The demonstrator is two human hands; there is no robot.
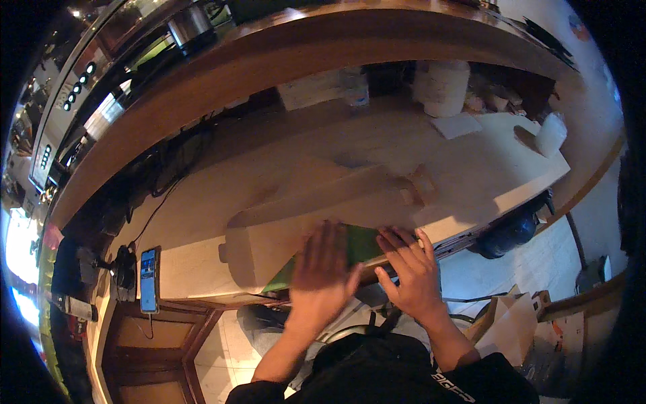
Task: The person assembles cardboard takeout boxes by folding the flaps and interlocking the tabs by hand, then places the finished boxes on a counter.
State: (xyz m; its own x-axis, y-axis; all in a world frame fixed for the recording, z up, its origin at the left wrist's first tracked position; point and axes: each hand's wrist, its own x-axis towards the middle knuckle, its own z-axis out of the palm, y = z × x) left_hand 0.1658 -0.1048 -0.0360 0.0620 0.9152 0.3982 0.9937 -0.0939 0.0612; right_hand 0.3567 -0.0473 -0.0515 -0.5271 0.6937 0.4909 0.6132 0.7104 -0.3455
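Observation:
A green sheet [363, 244], which looks like folded paper with a pointed corner at its left end, lies at the near edge of the pale tabletop [195, 266]. My left hand [320, 266] is flat on it, fingers stretched forward and slightly blurred; it hides the sheet's middle. Over the sheet's right end, my right hand [412, 273] has its fingers spread, with the fingertips at the sheet and table edge. Neither hand grips anything that I can see.
A phone [149, 279] with a cable lies at the left near edge, beside a black stand [122, 269]. Above the table's back runs a wooden shelf [303, 64]. Far right are a white paper roll [444, 87] and a white cup-like object [552, 135]. A brown paper bag [508, 326] stands below right.

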